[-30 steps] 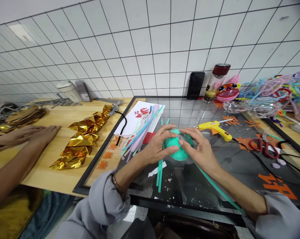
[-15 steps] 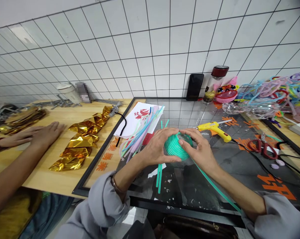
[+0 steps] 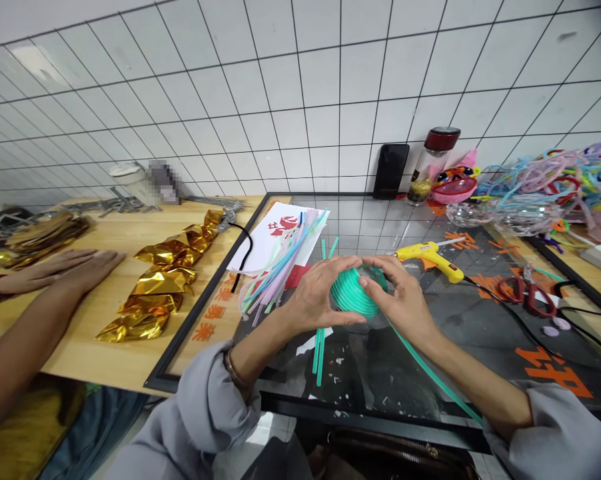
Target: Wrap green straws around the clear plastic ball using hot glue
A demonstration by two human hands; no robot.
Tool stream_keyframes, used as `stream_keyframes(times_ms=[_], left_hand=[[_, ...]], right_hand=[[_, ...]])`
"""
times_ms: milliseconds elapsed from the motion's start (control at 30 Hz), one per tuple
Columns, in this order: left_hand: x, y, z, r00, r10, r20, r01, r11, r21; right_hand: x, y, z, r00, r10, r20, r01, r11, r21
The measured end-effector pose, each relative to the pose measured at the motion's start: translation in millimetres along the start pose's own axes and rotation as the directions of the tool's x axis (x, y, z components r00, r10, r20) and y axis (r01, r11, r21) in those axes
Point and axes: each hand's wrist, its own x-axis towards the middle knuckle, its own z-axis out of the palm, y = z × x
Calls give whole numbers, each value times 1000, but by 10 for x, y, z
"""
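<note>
A round clear form wound with green pipe cleaner, a ball (image 3: 355,295), is held between both hands over the dark board. My left hand (image 3: 318,293) wraps its left side, thumb along the bottom. On the right side my right hand (image 3: 400,293) grips it, thumb pressed on the front and fingers over the top. A loose green strand (image 3: 430,375) trails from the ball beneath my right hand toward my right forearm. Straight green pipe cleaners (image 3: 318,357) lie on the board just left of and below the ball.
Pastel pipe cleaners (image 3: 280,267) lie partly on white paper (image 3: 253,250). Rightward are a yellow glue gun (image 3: 430,259), red scissors (image 3: 528,295), a phone (image 3: 391,171) and a bottle (image 3: 428,167). Gold foil (image 3: 155,283) and another person's hands (image 3: 80,267) are at left.
Both hands keep nearly the same hold on the ball. The other person's hands at the left have shifted slightly.
</note>
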Motion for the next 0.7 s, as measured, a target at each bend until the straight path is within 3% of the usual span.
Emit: stream_keyframes(times_ms=[500, 700], left_hand=[[-29, -46, 24, 997, 74, 15, -76, 992, 105], [-32, -43, 57, 995, 91, -34, -87, 990, 107]], right_hand=[[-5, -16, 11, 999, 53, -5, -53, 999, 9], [-3, -26, 3, 999, 51, -19, -51, 999, 3]])
